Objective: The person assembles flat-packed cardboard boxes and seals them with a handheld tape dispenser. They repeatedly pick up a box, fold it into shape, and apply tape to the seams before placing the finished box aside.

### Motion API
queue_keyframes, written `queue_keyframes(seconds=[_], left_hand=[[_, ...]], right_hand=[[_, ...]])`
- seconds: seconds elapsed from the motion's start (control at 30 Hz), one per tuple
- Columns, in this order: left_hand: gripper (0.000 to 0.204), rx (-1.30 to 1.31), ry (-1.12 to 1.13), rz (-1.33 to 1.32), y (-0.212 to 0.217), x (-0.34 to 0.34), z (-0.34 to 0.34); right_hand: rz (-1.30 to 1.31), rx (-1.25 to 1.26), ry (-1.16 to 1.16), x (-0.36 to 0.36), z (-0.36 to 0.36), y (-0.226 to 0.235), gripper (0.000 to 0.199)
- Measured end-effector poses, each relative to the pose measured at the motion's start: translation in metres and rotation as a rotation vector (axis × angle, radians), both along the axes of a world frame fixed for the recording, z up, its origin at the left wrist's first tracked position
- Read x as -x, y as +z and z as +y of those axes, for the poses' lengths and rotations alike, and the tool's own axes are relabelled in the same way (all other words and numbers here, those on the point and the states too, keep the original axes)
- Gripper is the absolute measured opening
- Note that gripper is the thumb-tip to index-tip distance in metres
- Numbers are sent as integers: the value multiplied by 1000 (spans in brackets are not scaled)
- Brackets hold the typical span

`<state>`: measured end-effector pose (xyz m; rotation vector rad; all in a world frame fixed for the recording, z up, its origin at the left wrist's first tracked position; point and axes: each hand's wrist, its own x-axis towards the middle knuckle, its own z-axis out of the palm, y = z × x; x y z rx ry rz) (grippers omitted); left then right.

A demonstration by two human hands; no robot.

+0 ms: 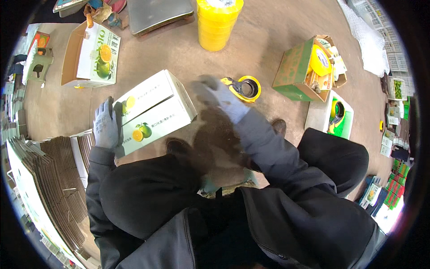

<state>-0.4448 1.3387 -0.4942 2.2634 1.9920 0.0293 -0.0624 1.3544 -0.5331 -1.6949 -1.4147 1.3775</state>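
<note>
A white carton [157, 110] printed with citrus fruit sits on the floor in front of me, tilted in view, its two top flaps folded in to a middle seam. My left hand [106, 123], in a grey glove, lies against the carton's left end with its fingers stretched out. My right hand [224, 96], gloved too, is off the carton's right end and smeared by motion, so its fingers cannot be read. Just beyond it lies a yellow and black tape dispenser [247, 88], and whether the hand touches it is unclear.
An open fruit carton [99, 56] stands at the far left. Flattened cartons [58, 179] are stacked by my left arm. A stack of yellow tape rolls [217, 27] stands ahead, beside a metal platform [159, 15]. To the right are a filled green box [293, 67] and a white bin [316, 114].
</note>
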Motion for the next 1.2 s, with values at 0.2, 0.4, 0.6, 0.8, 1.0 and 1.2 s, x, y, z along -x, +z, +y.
queue_keyframes(seconds=[0.2, 0.4, 0.6, 0.8, 1.0, 1.2], left_hand=[[40, -45, 36, 29, 14, -11, 5], [39, -227, 58, 24, 11, -42, 0], [25, -231, 74, -39, 13, -50, -1], [33, -266, 40, -9, 16, -66, 17], [35, -211, 91, -23, 20, -67, 14], [29, -505, 98, -335, 35, -70, 4]], right_hand=[[-944, -65, 44, -91, -18, -96, 58], [-1270, -153, 155, -97, -22, -162, 39], [-341, 18, -310, -110, 47, -86, 63], [657, -181, 1, -58, 67, 97, 52], [483, -44, 208, 24, 48, 117, 56], [420, 18, 579, 18, 64, 88, 73]])
